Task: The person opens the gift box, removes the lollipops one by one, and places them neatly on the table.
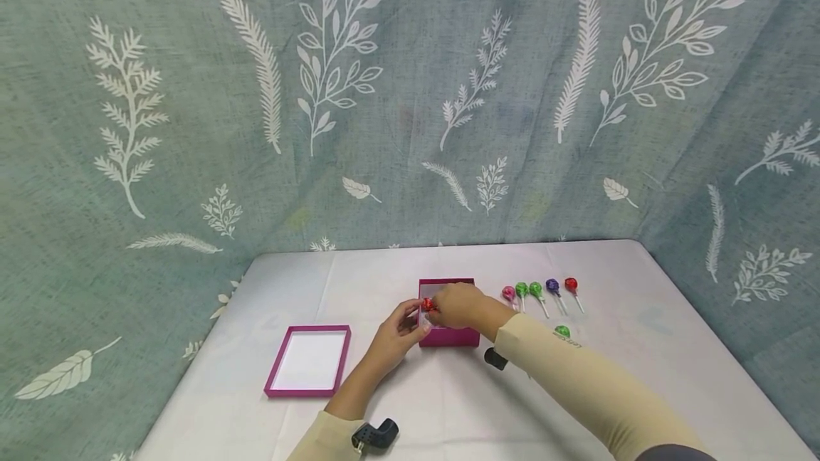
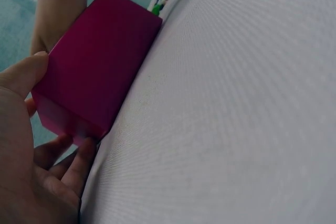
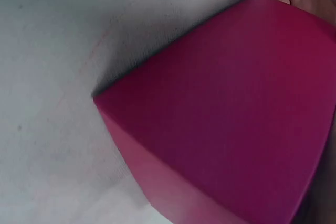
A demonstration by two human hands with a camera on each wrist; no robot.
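Observation:
A magenta box point(image 1: 450, 337) with a pale inside stands uncovered in the middle of the table. My left hand point(image 1: 392, 343) holds its left side, the thumb at the front upper edge and the other fingers along the side wall. In the left wrist view, that thumb lies on the top edge of the box point(image 2: 100, 61), with curled fingers near its lower corner. My right hand point(image 1: 458, 304) reaches over the opening and pinches a red-wrapped lollipop point(image 1: 428, 303) at the inner left side. The right hand covers much of the box's inside.
A shallow magenta-rimmed lid point(image 1: 306, 393) lies white side up at the left. Right of the box is a row of lollipops: pink point(image 1: 508, 293), two green, purple point(image 1: 553, 286) and red point(image 1: 571, 283). Another green lollipop point(image 1: 562, 331) lies nearer, partly behind the right sleeve.

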